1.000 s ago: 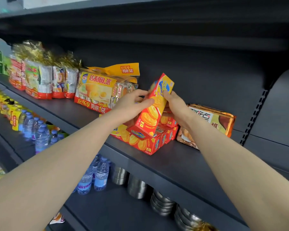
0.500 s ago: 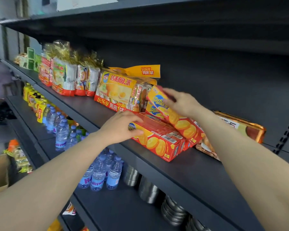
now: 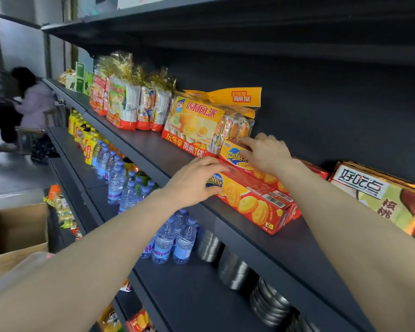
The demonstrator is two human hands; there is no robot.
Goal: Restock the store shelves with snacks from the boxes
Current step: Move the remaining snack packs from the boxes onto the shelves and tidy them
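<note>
Red cheese-cracker boxes [image 3: 254, 204] lie flat in a stack on the dark shelf [image 3: 285, 248]. An upper cracker box [image 3: 233, 155] with a yellow end lies on top of them, beside a yellow pie bag [image 3: 194, 121]. My left hand [image 3: 194, 180] presses against the left end of the front red box, fingers fairly straight. My right hand [image 3: 266, 154] lies flat on the upper box, its fingers stretched toward the box's far edge.
An orange walnut-biscuit pack [image 3: 381, 195] lies to the right. Gold-topped snack bags [image 3: 130, 104] stand further left. Below are water bottles [image 3: 168, 243] and metal tins [image 3: 233, 269]. A cardboard box [image 3: 17, 231] sits low left; a seated person [image 3: 34, 99] is far left.
The upright cracker box in both hands was tipped down and laid flat on the stack. My left hand moved to the front box's end; my right hand now lies on the top box.
</note>
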